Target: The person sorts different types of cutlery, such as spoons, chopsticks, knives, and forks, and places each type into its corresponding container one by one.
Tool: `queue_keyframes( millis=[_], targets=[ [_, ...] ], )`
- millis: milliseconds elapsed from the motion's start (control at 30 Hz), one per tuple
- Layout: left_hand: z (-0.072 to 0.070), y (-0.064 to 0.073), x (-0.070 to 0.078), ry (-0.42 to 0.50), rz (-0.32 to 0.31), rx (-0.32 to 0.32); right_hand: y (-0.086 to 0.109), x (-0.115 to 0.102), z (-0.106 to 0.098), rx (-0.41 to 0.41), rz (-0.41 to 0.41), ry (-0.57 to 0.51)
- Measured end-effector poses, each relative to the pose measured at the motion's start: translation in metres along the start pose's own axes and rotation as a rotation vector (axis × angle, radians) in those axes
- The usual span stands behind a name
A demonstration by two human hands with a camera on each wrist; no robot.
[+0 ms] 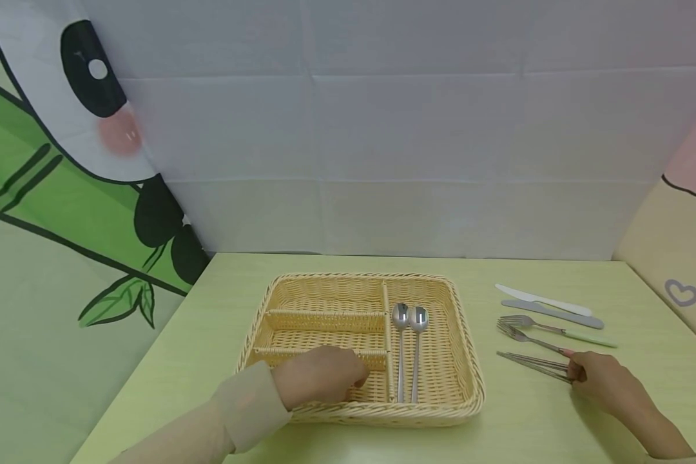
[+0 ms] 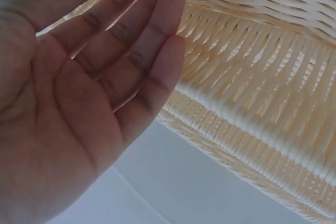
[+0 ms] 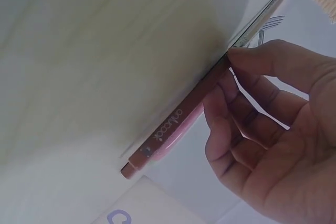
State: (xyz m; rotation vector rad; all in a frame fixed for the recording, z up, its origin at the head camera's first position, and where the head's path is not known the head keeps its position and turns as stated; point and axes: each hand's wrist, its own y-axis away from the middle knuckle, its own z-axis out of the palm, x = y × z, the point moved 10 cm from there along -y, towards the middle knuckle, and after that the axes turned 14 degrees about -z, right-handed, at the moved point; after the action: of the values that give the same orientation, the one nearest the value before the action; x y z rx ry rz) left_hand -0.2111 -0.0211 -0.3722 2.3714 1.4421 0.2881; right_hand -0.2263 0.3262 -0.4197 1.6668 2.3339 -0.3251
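My left hand is over the front left compartment of the wicker basket. In the left wrist view that hand has loosely extended fingers and holds nothing. To the right of the basket, my right hand pinches the chopsticks by their brown handle, close over the table. Their thin metal ends point left. A pink handle lies just behind the brown one in the right wrist view. Two spoons lie side by side in the basket's long right compartment.
Beyond my right hand lie a fork with a reddish handle, a fork with a green handle, a grey knife and a white knife. Wicker dividers split the basket's left side. Cloth walls border the table.
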Motion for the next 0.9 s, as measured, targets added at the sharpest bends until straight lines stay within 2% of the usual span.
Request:
queue_keyframes(
  millis=[267, 400, 533, 767, 900],
  targets=[
    [-0.008, 0.003, -0.003, 0.024, 0.001, 0.045, 0.001, -0.003, -0.007, 0.058, -0.014, 0.032],
    [-0.015, 0.004, -0.003, 0.017, 0.027, 0.104, 0.0, -0.007, -0.01, 0.071, -0.003, 0.039],
    [-0.025, 0.002, -0.004, 0.028, 0.028, 0.168, -0.001, -0.012, -0.014, 0.081, 0.015, 0.033],
    [-0.043, -0.001, -0.006, 0.137, 0.016, 0.258, -0.001, -0.023, -0.021, 0.121, 0.024, 0.035],
    [-0.049, -0.006, -0.007, 0.21, 0.019, 0.281, -0.001, -0.031, -0.025, 0.146, 0.021, 0.032]
  ],
)
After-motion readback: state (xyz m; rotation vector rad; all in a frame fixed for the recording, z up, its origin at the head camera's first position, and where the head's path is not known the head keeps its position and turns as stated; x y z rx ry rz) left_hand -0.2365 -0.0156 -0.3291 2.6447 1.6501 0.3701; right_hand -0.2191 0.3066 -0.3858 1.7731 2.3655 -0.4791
